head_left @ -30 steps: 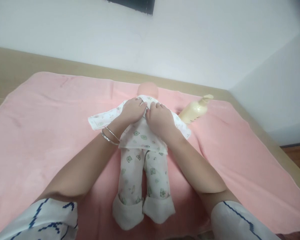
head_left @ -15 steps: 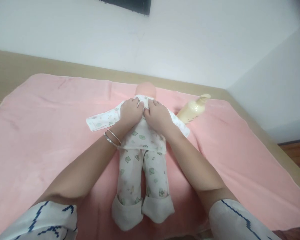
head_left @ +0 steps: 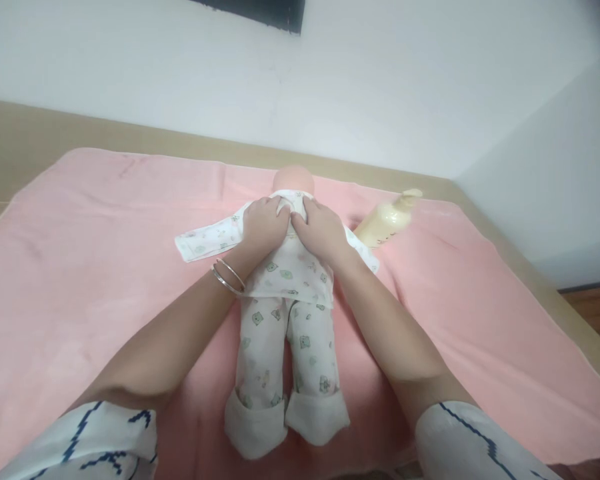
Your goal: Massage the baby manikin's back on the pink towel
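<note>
A baby doll (head_left: 286, 270) lies stretched out on a pink blanket, its round bald head at the far end and no face showing. It wears a white printed top and white printed trousers (head_left: 307, 343) with turned-up cuffs. My left hand (head_left: 265, 225) rests on the left side of the doll's upper torso, fingers pointing away and thumb spread inward. On the right side, my right hand (head_left: 320, 228) lies the same way. Both hands are open, with the thumbs pointing toward each other at the middle. The doll's sleeves reach out to either side.
A pale yellow pump bottle (head_left: 386, 219) leans or lies on the pink blanket (head_left: 100, 280), just right of the doll. The blanket covers a wooden surface (head_left: 25, 133) set against a white wall. A dark panel edge (head_left: 275, 13) shows high on the wall.
My hands have moved slightly apart on the doll's upper torso, the right one shifting outward. The thumbs and fingers look more spread. Doll and bottle hold their places.
</note>
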